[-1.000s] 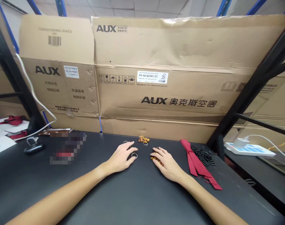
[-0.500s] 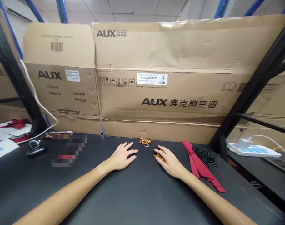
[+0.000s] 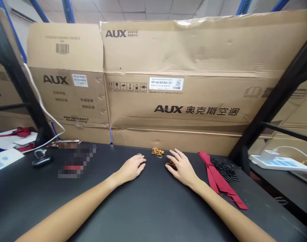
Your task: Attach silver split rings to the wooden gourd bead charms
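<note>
On the black table, my left hand [image 3: 130, 168] has its fingers curled and drawn together; a small piece of a thin pale ring [image 3: 139, 154] shows by its fingertips, and whatever else is under them is hidden. My right hand [image 3: 181, 168] arches with fingers apart over amber-brown beads [image 3: 171, 164], partly covered by the fingers. Between and beyond both hands lies a small keychain of amber-brown beads [image 3: 157, 151] with a metal ring, touched by neither.
Red fabric straps [image 3: 216, 181] and a pile of black plastic buckles [image 3: 225, 169] lie to the right. A black object [image 3: 41, 161] and a white cable [image 3: 46, 112] are at left. Large cardboard boxes [image 3: 133, 137] stand behind, and a white power strip [image 3: 282, 163] lies far right.
My left hand's spread fingers have curled in and drawn together around the pale ring. My right hand's fingers have risen and spread a little over the beads.
</note>
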The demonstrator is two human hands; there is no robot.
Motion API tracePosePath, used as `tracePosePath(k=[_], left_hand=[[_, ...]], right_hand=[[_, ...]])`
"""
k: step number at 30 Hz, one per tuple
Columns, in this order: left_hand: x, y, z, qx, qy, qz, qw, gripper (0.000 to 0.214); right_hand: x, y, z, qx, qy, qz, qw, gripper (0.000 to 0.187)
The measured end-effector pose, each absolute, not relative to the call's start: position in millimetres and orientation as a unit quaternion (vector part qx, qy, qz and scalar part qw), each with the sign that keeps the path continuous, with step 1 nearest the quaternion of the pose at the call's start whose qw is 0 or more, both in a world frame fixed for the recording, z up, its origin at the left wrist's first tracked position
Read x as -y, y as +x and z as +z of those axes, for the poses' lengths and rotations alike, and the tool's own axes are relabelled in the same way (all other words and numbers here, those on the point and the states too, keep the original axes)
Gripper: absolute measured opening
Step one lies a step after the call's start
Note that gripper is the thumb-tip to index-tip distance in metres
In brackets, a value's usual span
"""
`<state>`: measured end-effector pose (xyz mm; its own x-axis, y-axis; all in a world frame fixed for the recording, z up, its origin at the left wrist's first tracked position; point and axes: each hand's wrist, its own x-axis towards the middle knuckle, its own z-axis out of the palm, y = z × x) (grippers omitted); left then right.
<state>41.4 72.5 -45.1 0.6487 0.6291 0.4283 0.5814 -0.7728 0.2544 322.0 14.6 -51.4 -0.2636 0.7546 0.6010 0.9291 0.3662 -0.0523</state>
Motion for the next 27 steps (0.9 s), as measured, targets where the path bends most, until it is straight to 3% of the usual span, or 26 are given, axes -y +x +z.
tracePosePath(k=[6, 16, 27], left_hand=[[-72, 40, -46, -0.330, 0.909, 0.250, 0.046, 0.031], [-66, 39, -43, -0.326, 0.915, 0.239, 0.019, 0.031], [-30, 45, -26, -0.211, 0.938, 0.273, 0.034, 0.028]], right_hand=[[-23, 296, -45, 0.793, -0.534, -0.192, 0.222, 0.038], [8, 271, -41, 0.806, -0.510, -0.145, 0.261, 0.018], [34, 267, -41, 0.835, -0.464, -0.022, 0.294, 0.022]])
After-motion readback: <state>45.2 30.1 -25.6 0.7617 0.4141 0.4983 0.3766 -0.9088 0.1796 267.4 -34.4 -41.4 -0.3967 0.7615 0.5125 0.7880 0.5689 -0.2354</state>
